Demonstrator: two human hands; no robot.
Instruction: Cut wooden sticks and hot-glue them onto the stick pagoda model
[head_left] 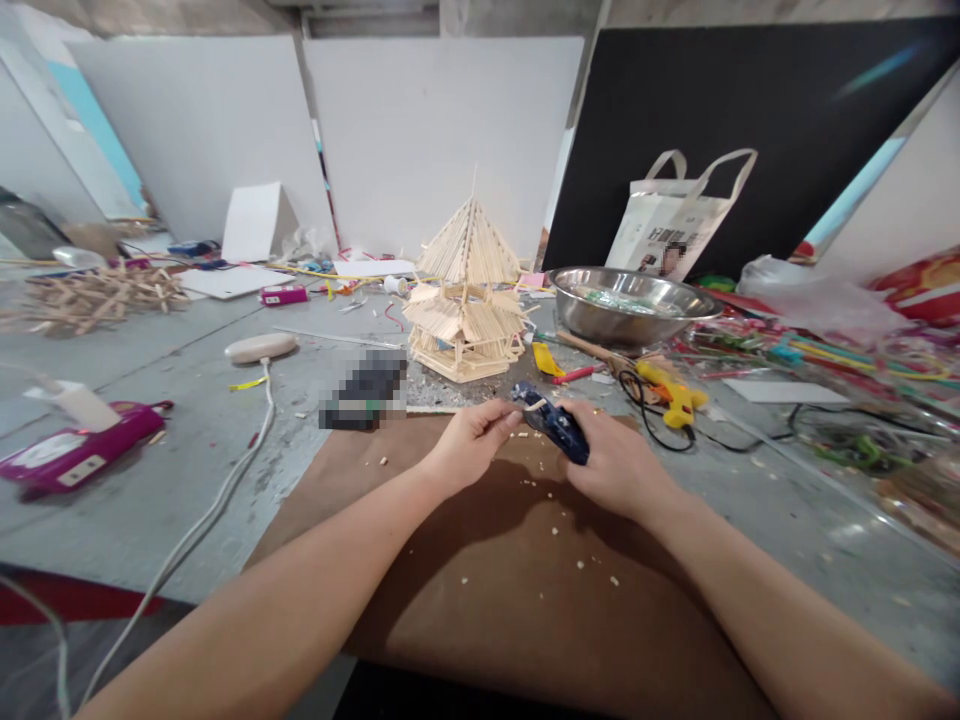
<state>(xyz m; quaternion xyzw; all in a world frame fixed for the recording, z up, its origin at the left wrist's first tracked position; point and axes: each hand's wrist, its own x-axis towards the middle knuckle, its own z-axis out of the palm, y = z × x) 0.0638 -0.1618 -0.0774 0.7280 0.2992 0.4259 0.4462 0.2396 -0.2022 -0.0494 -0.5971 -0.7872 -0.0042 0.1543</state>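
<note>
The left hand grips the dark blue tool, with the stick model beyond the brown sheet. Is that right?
Wrong hand: the head view shows the right hand gripping the dark blue tool. The stick model is indeed beyond the brown sheet.

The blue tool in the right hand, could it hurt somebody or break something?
Maybe! The left hand is right next to the blue tool, so a finger might get pinched. Pale bits lie scattered on the brown surface, so another little piece could fly off. And the stick tower stands just past the hands, so a bump might break it.
</note>
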